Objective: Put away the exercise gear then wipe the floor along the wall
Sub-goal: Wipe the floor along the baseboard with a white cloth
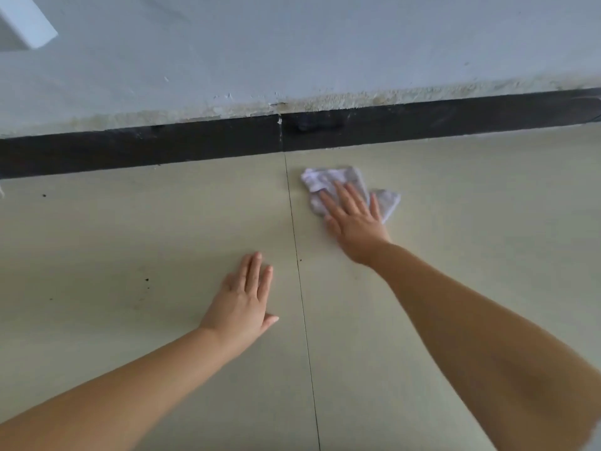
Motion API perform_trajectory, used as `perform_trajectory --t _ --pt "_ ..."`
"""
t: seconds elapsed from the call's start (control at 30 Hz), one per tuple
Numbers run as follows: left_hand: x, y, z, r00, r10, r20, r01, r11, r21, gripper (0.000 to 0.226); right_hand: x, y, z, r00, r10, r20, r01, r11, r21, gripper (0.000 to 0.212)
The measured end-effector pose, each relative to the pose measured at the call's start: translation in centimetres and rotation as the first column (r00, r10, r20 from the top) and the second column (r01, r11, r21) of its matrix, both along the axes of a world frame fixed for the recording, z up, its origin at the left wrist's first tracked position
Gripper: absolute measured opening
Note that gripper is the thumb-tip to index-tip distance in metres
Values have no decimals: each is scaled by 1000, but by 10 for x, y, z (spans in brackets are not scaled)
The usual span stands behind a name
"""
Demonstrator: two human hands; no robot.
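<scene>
A crumpled grey-white cloth [328, 182] lies on the pale tiled floor [455, 196], close to the black skirting board [195, 143]. My right hand [353, 219] presses flat on the cloth, fingers spread and pointing toward the wall. My left hand [244, 304] rests palm down on the bare floor, nearer to me and left of a tile joint [300, 288], holding nothing. No exercise gear is in view.
The white wall [292, 53] above the skirting has flaking, stained plaster along its bottom edge. A few dark specks [146, 281] mark the floor to the left. A white ledge corner [26, 21] shows at the top left.
</scene>
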State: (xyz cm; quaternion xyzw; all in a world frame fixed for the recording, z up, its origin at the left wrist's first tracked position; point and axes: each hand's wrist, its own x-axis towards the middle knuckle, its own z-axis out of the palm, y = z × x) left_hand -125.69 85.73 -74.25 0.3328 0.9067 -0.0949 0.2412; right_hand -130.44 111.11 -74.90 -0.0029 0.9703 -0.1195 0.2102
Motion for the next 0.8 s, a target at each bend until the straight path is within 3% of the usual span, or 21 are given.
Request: perform_trajectory --t 0.07,0.13,0.2,0.27,0.33,0.37,0.43,0.53,0.6,0.63,0.7,0.8 --pt "0 -2 -2 1000 -14 -21 15 1000 6 96 -1 70 -1 946 -324 23 324 946 11 52" --pt "1 -4 -4 999 -21 -24 22 1000 17 96 13 138 0 797 -599 79 595 801 70 56" --pt "0 -5 -7 999 -41 -26 41 999 10 92 25 180 5 656 -745 117 738 666 106 61" --pt "-2 -5 -8 998 -58 -37 58 998 3 83 17 174 3 631 -767 112 756 641 129 60" --pt "-3 -4 -6 998 -59 -24 59 998 -10 88 -4 130 -2 722 -685 96 670 727 150 72" --pt "-4 -3 -4 998 -60 -9 60 998 -22 94 -14 95 -3 818 -569 91 553 820 150 79" --pt "-6 -1 -1 997 -72 1 72 996 -48 101 -25 17 -5 969 -223 109 213 972 100 63" --pt "-7 -1 1 996 -93 -4 93 994 -61 101 -21 -44 8 989 110 103 -105 993 -48 55" --pt "-8 -1 1 994 -109 -14 107 992 -60 101 -18 -21 9 982 173 70 -172 985 -20 53" --pt "-9 -2 2 993 -115 -14 113 991 -68 100 -15 2 6 993 107 57 -107 994 -6 52" --pt "-10 -3 2 992 -125 -8 124 989 -82 99 0 64 5 967 -245 71 245 969 9 53" --pt "-14 -4 2 990 -140 33 143 985 -94 98 42 136 16 740 -658 138 653 753 89 57"
